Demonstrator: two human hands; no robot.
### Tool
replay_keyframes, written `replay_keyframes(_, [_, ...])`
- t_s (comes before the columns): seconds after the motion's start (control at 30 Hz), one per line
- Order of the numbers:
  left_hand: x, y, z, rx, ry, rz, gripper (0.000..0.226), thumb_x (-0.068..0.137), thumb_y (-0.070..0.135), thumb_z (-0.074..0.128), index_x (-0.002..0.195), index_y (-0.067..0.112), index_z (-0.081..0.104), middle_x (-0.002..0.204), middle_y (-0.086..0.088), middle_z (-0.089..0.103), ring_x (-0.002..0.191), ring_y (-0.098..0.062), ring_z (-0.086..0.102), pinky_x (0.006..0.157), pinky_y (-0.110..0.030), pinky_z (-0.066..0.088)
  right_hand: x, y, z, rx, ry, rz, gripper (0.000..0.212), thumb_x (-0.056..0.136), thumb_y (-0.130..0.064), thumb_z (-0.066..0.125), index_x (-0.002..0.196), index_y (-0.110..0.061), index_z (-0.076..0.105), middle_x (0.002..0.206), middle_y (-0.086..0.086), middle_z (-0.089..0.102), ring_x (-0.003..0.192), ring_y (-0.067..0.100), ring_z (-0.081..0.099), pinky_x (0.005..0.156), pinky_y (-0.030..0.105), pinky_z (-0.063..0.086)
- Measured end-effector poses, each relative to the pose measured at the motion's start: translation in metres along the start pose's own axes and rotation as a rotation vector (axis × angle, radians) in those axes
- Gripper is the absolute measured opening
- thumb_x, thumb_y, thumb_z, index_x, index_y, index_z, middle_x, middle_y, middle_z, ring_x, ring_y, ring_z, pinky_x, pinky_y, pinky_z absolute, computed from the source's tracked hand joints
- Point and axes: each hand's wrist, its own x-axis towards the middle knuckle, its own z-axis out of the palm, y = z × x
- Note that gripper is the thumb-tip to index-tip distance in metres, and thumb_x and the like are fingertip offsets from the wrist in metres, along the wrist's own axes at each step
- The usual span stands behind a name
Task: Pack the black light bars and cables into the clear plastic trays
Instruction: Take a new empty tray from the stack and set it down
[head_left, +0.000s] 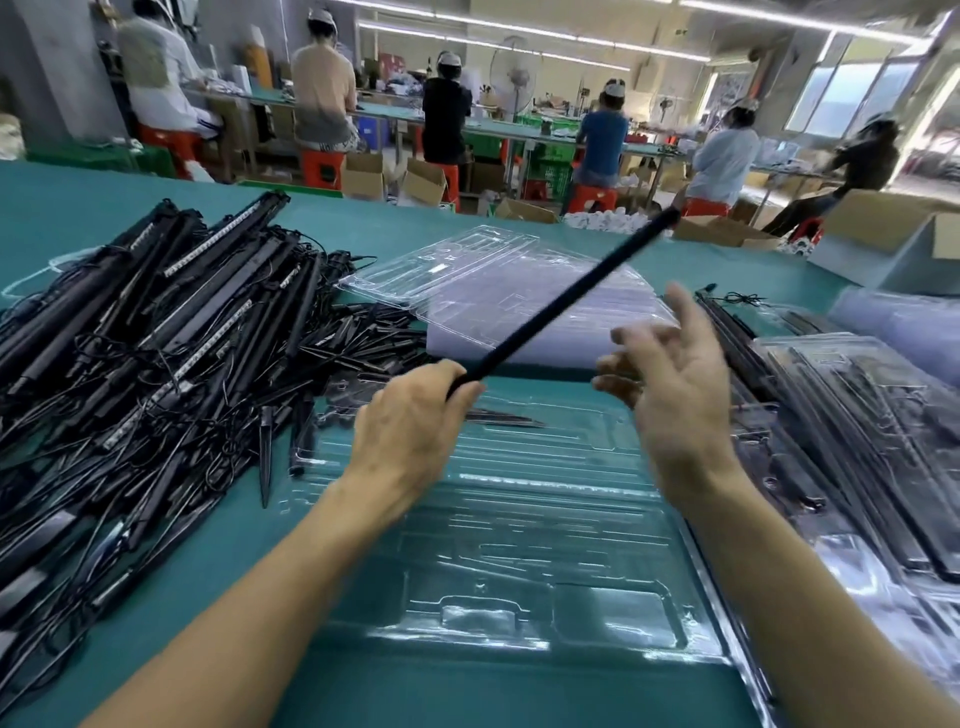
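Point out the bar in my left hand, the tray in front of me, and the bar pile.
Bar (561, 304): head view, mid-shaft.
Tray (519, 545): head view, bare ribbed floor.
Bar pile (156, 338): head view, middle of the heap.

Black light bar (561, 301), teal table (78, 208), clear tray (519, 545), orange stools (322, 166).

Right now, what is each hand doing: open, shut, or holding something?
Left hand: grips the near end of a black light bar.
Right hand: open, fingers relaxed, holding nothing.
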Motion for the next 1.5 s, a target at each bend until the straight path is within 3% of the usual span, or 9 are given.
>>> replay_keyframes(0.13, [0.019,0.006,0.0,-0.266,0.017,-0.15,0.03,0.1,0.042,0.05,0.082,0.021,0.06,0.059,0.006,0.058,0.051,-0.014,0.051,0.048,-0.036,0.039,-0.009,0.016,0.024,-0.251,-0.183,0.074,0.029,0.095,-0.008,0.059,0.12,-0.021,0.062,0.089,0.001,0.066,0.078,0.015,0.064,0.071,0.026,0.055])
replay_keyframes(0.37, [0.027,0.019,0.011,-1.054,-0.098,-0.666,0.029,0.104,0.032,0.046,0.083,0.014,0.054,0.045,0.01,0.042,0.039,-0.008,0.032,0.037,-0.02,0.024,-0.029,0.044,0.036,-0.659,-0.481,0.062,0.02,0.091,-0.018,0.066,0.11,-0.021,0.066,0.089,-0.004,0.069,0.086,0.015,0.067,0.08,0.03,0.053])
replay_keyframes(0.6, [-0.006,0.024,0.014,-1.122,-0.249,-0.82,0.021,0.099,0.028,0.058,0.083,0.015,0.057,0.059,0.001,0.069,0.044,-0.008,0.06,0.036,-0.016,0.038,-0.032,0.049,0.001,-0.763,-0.562,-0.002,0.015,0.099,-0.029,0.051,0.102,-0.023,0.064,0.063,-0.015,0.055,0.06,0.003,0.049,0.06,0.025,0.04])
replay_keyframes(0.73, [-0.021,0.017,0.011,-0.759,-0.541,-0.598,0.036,0.097,0.037,0.059,0.077,0.009,0.067,0.062,-0.004,0.071,0.039,-0.014,0.056,0.036,-0.018,0.037,-0.017,0.043,-0.041,-0.848,-0.555,0.085,0.017,0.099,-0.023,0.052,0.093,-0.023,0.068,0.056,-0.015,0.057,0.053,0.001,0.051,0.055,0.015,0.039])
replay_keyframes(0.87, [-0.032,0.009,0.006,-0.476,-0.614,-0.287,0.031,0.091,0.037,0.066,0.068,0.016,0.068,0.059,0.003,0.07,0.051,-0.011,0.061,0.047,-0.021,0.047,-0.007,0.039,-0.069,-0.972,-0.586,0.083,0.017,0.098,-0.026,0.054,0.087,-0.036,0.063,0.063,-0.025,0.06,0.063,-0.002,0.057,0.062,0.013,0.041])
replay_keyframes(0.97, [-0.041,0.006,0.002,-0.355,-0.578,-0.068,0.029,0.086,0.046,0.069,0.067,0.024,0.066,0.059,0.013,0.066,0.052,0.002,0.057,0.055,-0.019,0.045,-0.01,0.046,-0.072,-0.998,-0.603,0.099,0.012,0.096,-0.028,0.057,0.095,-0.033,0.067,0.07,-0.029,0.063,0.071,-0.005,0.059,0.066,0.009,0.042])
replay_keyframes(1.13, [-0.053,0.002,0.004,0.0,-0.406,0.275,0.022,0.084,0.053,0.065,0.093,0.033,0.065,0.059,0.018,0.047,0.064,-0.003,0.048,0.058,-0.025,0.035,-0.018,0.049,-0.076,-1.012,-0.6,0.127,0.014,0.093,-0.024,0.063,0.094,-0.037,0.067,0.074,-0.022,0.067,0.078,-0.012,0.059,0.07,0.006,0.041])
replay_keyframes(1.37, [-0.06,0.008,0.007,0.152,-0.184,0.47,0.022,0.07,0.038,0.083,0.07,0.026,0.065,0.058,0.01,0.058,0.048,-0.013,0.057,0.044,-0.017,0.029,-0.024,0.051,-0.075,-1.037,-0.598,0.107,0.014,0.093,-0.025,0.064,0.102,-0.026,0.074,0.094,-0.014,0.072,0.091,-0.004,0.063,0.079,0.005,0.042])
replay_keyframes(1.5, [-0.06,0.009,0.007,0.182,-0.122,0.466,0.024,0.066,0.042,0.084,0.076,0.026,0.069,0.071,0.01,0.061,0.064,-0.013,0.058,0.044,-0.021,0.041,-0.025,0.052,-0.071,-1.064,-0.588,0.056,0.015,0.091,-0.027,0.066,0.102,-0.024,0.076,0.093,-0.014,0.073,0.088,-0.006,0.063,0.079,0.005,0.043])
